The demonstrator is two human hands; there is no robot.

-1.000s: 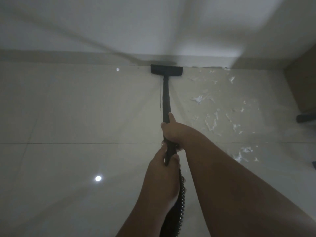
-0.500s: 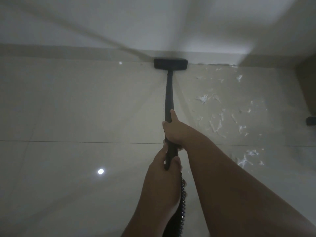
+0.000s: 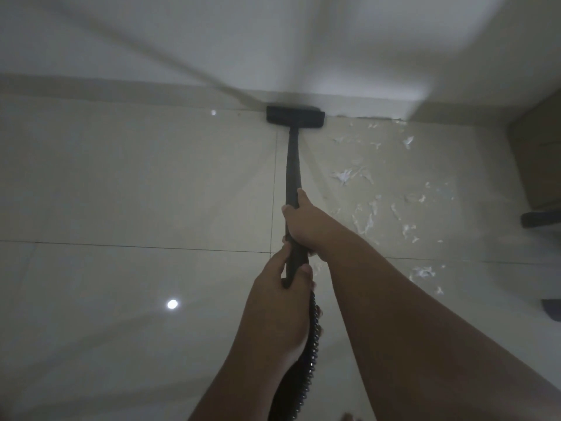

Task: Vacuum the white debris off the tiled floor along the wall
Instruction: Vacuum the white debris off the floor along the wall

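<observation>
Both hands are clamped on the black vacuum wand: the right hand grips higher on the tube, the left hand just below it, at the joint with the ribbed hose. The floor nozzle sits at 12 o'clock, against the base of the wall. White debris lies scattered on the tiled floor from 1 to 3 o'clock of the nozzle, some along the wall line.
</observation>
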